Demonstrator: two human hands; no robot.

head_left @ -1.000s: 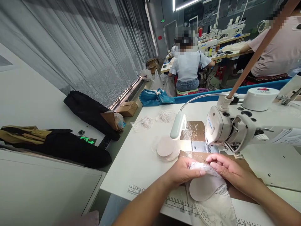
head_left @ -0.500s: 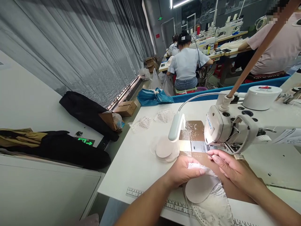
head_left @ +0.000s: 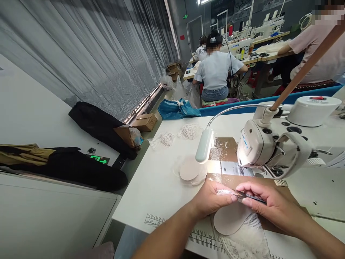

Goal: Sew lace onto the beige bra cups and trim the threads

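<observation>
Lower centre: white lace piece [head_left: 250,233] pinched in fingers of left hand [head_left: 215,198]; dark tweezers [head_left: 252,197] gripped in fingers of right hand [head_left: 265,198], tips at the lace edge. Sewing machine [head_left: 264,144] seen above, right of centre; round pad [head_left: 189,170] laid on desk [head_left: 151,180], centre.

Two hands [head_left: 208,198], three people [head_left: 215,70], one lamp [head_left: 204,146]

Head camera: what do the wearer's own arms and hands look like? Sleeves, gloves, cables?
Left forearm and right forearm show no sleeves. Left hand and right hand are ungloved. No rings, watch, bracelets, cables or markings visible.
</observation>
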